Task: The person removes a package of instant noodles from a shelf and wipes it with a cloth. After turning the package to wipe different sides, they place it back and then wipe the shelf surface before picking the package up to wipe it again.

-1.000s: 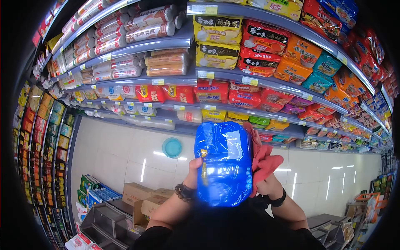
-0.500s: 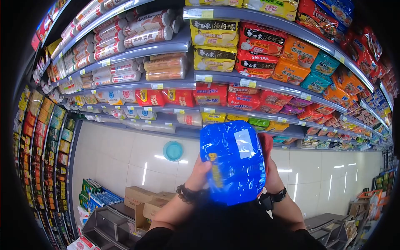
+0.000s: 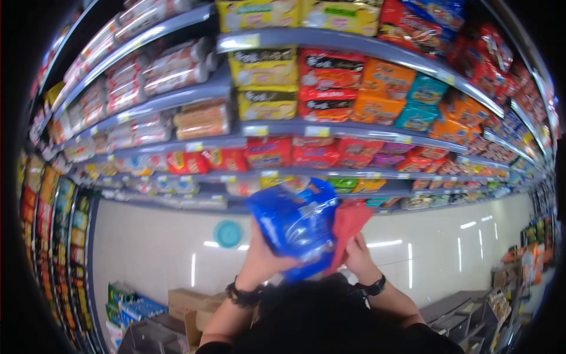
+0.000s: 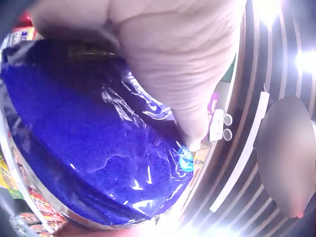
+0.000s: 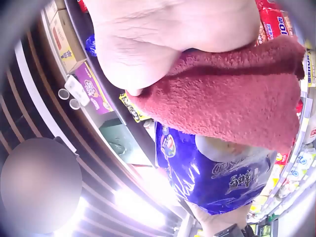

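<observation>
A shiny blue package (image 3: 298,227) is held in front of the body, tilted, in the head view. The left hand (image 3: 259,256) grips its left and lower edge, with the thumb across the near side. In the left wrist view the left hand (image 4: 173,59) lies over the blue package (image 4: 89,133). The right hand (image 3: 358,257) holds a red cloth (image 3: 350,227) beside the package's right side. In the right wrist view the right hand (image 5: 168,39) pinches the red cloth (image 5: 227,96), which hangs in front of the blue package (image 5: 217,173).
Shelves (image 3: 342,129) with bagged noodles and rolled packs stand ahead. A teal basin (image 3: 227,234) sits on the tiled floor (image 3: 159,242). Cardboard boxes (image 3: 187,302) and grey bins (image 3: 154,336) are at the lower left, more bins (image 3: 454,321) at the lower right.
The blue package has turned and tilted, moving left in the head view. More of the red cloth shows beside it than half a second ago. The shelves appear shifted lower and left.
</observation>
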`<state>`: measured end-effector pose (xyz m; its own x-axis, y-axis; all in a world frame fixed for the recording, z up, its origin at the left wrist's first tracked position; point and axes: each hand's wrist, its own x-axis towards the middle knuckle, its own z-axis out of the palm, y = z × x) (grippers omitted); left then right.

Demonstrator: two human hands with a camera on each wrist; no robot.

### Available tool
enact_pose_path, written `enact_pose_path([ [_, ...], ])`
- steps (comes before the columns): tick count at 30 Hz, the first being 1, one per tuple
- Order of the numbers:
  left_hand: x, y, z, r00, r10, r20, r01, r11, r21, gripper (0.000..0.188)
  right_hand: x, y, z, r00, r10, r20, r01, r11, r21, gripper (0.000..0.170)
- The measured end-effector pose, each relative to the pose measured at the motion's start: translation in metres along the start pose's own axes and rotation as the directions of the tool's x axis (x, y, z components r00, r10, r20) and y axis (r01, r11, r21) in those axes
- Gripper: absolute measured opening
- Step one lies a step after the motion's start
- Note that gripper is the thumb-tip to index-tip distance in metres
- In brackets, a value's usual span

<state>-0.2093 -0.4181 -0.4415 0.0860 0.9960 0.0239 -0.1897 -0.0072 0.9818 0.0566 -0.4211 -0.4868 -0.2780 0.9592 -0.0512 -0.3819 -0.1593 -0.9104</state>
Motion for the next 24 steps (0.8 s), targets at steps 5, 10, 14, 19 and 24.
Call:
enact_pose_path([
  [5,-0.005,0.013,0.009,0.991,0.087,0.105,-0.080,0.995,-0.066,0.144,0.013,-0.029,0.001,0.997,-0.006,0.081,0.008,0.999,-0.033,0.054],
  [10,-0.013,-0.010,0.010,0.977,0.098,0.190,-0.078,0.991,-0.107,0.155,0.044,-0.064,0.018,0.996,0.001,0.094,-0.008,0.998,0.064,0.063],
  [14,-0.017,-0.017,0.019,0.975,0.150,0.166,-0.130,0.984,-0.124,0.155,0.063,-0.036,0.007,0.992,-0.122,0.039,0.124,0.991,-0.041,0.057],
  [19,-0.016,0.002,0.033,0.984,0.158,0.086,-0.129,0.952,-0.276,0.155,0.052,-0.053,0.019,0.988,0.102,0.114,-0.109,0.993,0.053,0.066],
  [24,-0.017,-0.033,0.011,0.974,0.228,0.005,-0.223,0.957,-0.186,0.156,0.026,-0.082,0.042,0.866,0.439,0.241,-0.488,0.847,0.212,0.073],
])
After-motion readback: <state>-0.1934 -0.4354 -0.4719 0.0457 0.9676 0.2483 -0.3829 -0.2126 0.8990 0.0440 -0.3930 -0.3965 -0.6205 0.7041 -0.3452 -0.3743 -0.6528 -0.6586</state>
